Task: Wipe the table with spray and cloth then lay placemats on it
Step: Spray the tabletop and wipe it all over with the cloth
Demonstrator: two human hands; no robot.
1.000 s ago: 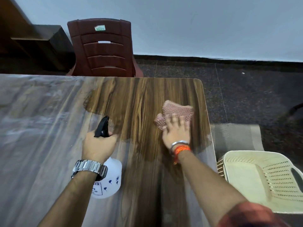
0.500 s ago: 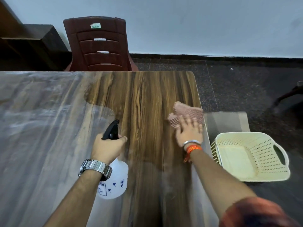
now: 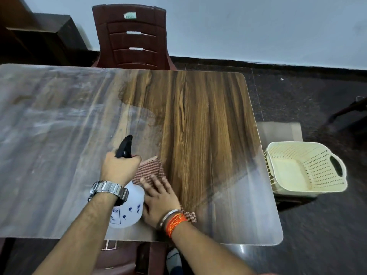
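I see my right hand (image 3: 158, 199) spread flat, pressing the cloth (image 3: 151, 169) onto the table (image 3: 208, 126) near its near edge. Just left, my left hand (image 3: 119, 169) is wrapped round the spray bottle (image 3: 129, 211). A maroon chair (image 3: 131, 36) stands at the far side.

We see a brown wood-grain table (image 3: 208, 126), hazy grey on its left; on it, a red-and-white checked cloth (image 3: 151, 169) and a white, black-topped spray bottle (image 3: 131, 211); right of it, a cream basket (image 3: 315, 167).
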